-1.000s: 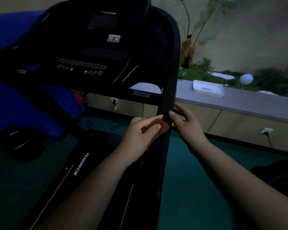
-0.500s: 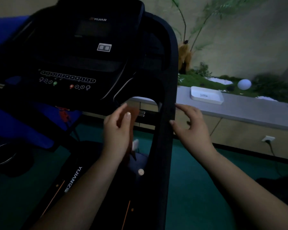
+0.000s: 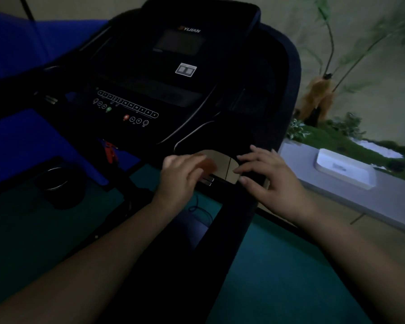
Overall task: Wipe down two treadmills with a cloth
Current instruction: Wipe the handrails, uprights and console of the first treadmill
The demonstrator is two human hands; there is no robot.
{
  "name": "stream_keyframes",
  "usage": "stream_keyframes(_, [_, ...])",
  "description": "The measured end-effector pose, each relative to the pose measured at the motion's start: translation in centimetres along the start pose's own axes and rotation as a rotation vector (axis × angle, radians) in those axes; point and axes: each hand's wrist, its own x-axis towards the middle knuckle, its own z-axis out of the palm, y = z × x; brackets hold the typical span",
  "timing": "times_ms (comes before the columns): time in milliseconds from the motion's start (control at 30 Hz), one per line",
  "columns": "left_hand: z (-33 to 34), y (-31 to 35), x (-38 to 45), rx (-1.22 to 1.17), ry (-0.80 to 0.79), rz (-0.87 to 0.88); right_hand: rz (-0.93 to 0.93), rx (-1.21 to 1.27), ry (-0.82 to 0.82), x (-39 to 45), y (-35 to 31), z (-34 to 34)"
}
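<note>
Left hand (image 3: 180, 176) gripping orange cloth (image 3: 207, 165) at treadmill (image 3: 173, 73) upright, right hand (image 3: 270, 181) fingers spread, white tray (image 3: 344, 169) beyond

Dim indoor exercise room, probably a small gym. Evidence: a black treadmill (image 3: 173, 73) with a lit button console (image 3: 126, 108) fills the view; green floor covering (image 3: 278, 265) lies beneath it. A grey-topped counter (image 3: 388, 197) along the wall carries a white tray (image 3: 344, 168), with decorative plants (image 3: 325, 94) and moss behind it.
</note>
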Motion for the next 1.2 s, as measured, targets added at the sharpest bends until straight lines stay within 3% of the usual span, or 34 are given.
stream_keyframes(100, [0.3, 0.0, 0.2, 0.069, -0.058, 0.129, -0.041, 0.007, 0.062, 1.4, 0.9, 0.4])
stream_keyframes(200, [-1.3, -2.6, 1.7, 0.146, 0.087, -0.071, -0.059, -0.002, 0.091, 3.0, 1.6, 0.6])
stream_keyframes(267, [-1.2, -2.4, 1.4, 0.114, 0.093, -0.134, -0.048, 0.004, 0.104, 3.5, 1.7, 0.8])
stream_keyframes(433, [1.4, 0.5, -0.7, 0.053, -0.113, 0.218, -0.061, -0.023, 0.139, 3.2, 1.5, 1.2])
stream_keyframes(567, [-0.6, -2.8, 2.2, 0.137, 0.007, 0.057, -0.073, -0.048, 0.143, 3.2, 1.5, 1.1])
stream_keyframes(633, [-0.5, -2.5, 2.4, 0.059, -0.009, 0.037, -0.077, -0.054, 0.159, 3.2, 1.5, 1.2])
stream_keyframes(800, [1.9, 1.8, 0.5, 0.030, -0.182, 0.407, -0.099, -0.060, 0.180, 3.3, 1.8, 1.4])
stream_keyframes(867, [1.6, 0.0, 1.4, 0.042, -0.152, 0.378, -0.103, -0.055, 0.167, 3.2, 1.9, 1.3])
stream_keyframes(967, [0.7, -3.0, 2.2, 0.050, 0.013, 0.191, -0.105, -0.055, 0.177, 3.0, 1.9, 1.3])
stream_keyframes(1033, [1.2, -1.8, 1.7, 0.062, 0.076, 0.134, -0.104, -0.054, 0.201, 3.0, 1.7, 1.5])
stream_keyframes(1200, [3.0, 2.2, 0.3, 0.009, -0.069, 0.333, -0.082, -0.059, 0.241, 2.8, 1.5, 1.6])
